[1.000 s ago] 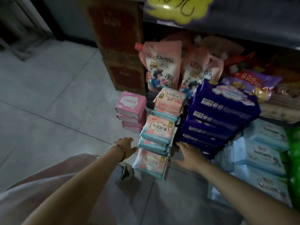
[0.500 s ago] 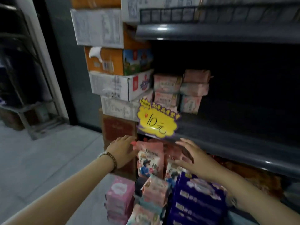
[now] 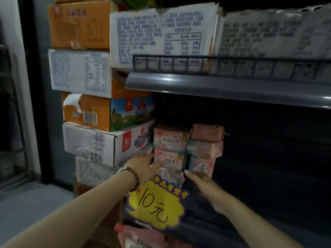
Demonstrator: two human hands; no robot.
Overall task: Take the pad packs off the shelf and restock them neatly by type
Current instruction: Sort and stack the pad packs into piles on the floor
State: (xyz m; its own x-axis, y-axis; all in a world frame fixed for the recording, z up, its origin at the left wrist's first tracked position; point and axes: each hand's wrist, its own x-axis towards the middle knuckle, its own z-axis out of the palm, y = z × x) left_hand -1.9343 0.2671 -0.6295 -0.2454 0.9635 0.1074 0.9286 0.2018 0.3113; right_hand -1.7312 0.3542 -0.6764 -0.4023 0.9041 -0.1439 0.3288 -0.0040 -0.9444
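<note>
While the pad stack point(image 3: 169, 142) stands upright on the shelf point(image 3: 232, 212) between them, the left grip point(image 3: 143, 165) touches its left side (nearer), the right grip point(image 3: 202, 183) hovers lower right; both apart, clamping nothing.

Scene dim overall. Light comes from above and in front: white cartons point(image 3: 157, 33) read brightest, and the grey shelf lip point(image 3: 223, 85) carries narrow glare streaks. Shelf recess point(image 3: 268, 158) falls to near black. Carton print and pad packs point(image 3: 170, 138) are smeared by blur. Shelf lines bow toward the right edge.
</note>
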